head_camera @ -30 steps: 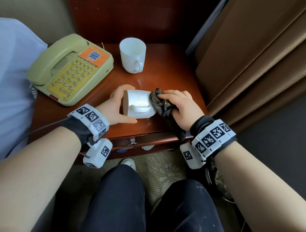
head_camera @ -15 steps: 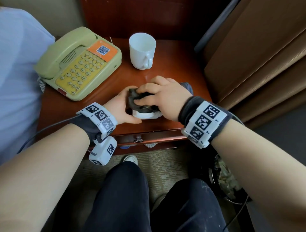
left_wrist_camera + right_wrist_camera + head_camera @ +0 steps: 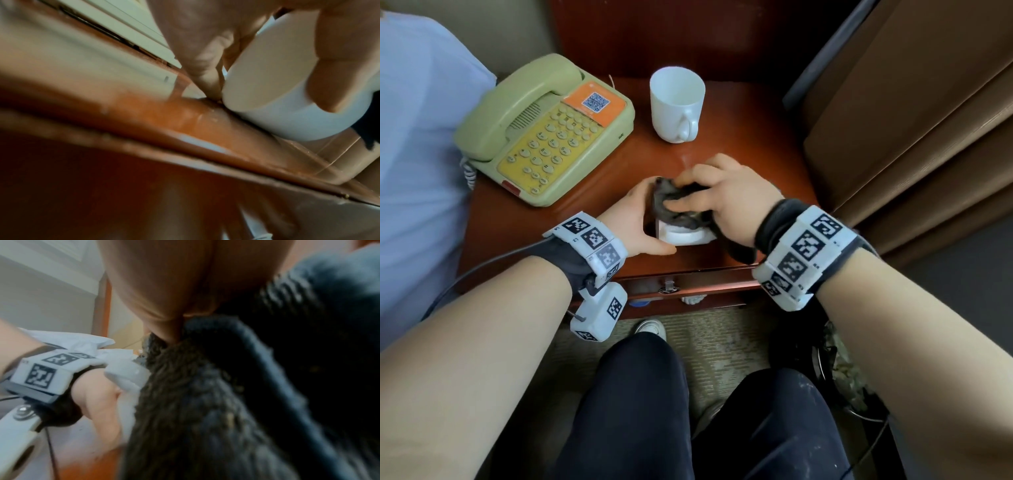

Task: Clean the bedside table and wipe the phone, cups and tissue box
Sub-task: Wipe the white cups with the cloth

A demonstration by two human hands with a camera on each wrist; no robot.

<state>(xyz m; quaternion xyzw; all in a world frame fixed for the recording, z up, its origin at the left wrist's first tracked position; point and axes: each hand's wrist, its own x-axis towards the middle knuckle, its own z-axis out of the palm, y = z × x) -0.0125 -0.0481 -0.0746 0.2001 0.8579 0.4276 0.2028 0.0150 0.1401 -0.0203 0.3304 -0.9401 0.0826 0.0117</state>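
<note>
A white cup (image 3: 685,235) (image 3: 277,97) lies on its side near the front edge of the red-brown bedside table (image 3: 743,161). My left hand (image 3: 635,222) grips it from the left, thumb and fingers curled round its wall. My right hand (image 3: 722,198) presses a dark grey cloth (image 3: 671,205) (image 3: 226,402) onto the top of the cup, fingers curled into the cloth, which hides most of the cup. A second white cup (image 3: 677,102) stands upright at the back. A pale green phone (image 3: 544,130) with yellow keypad sits at the left. No tissue box is in view.
A bed with a pale blue sheet (image 3: 417,164) borders the table on the left. Brown panelling (image 3: 911,120) rises close on the right. A drawer front with a small lock (image 3: 669,287) runs below the table edge. My knees (image 3: 640,411) are below, over carpet.
My right hand has moved left with the cloth, from the cup's base at its right end onto the top of the cup. The left hand keeps hold of the cup.
</note>
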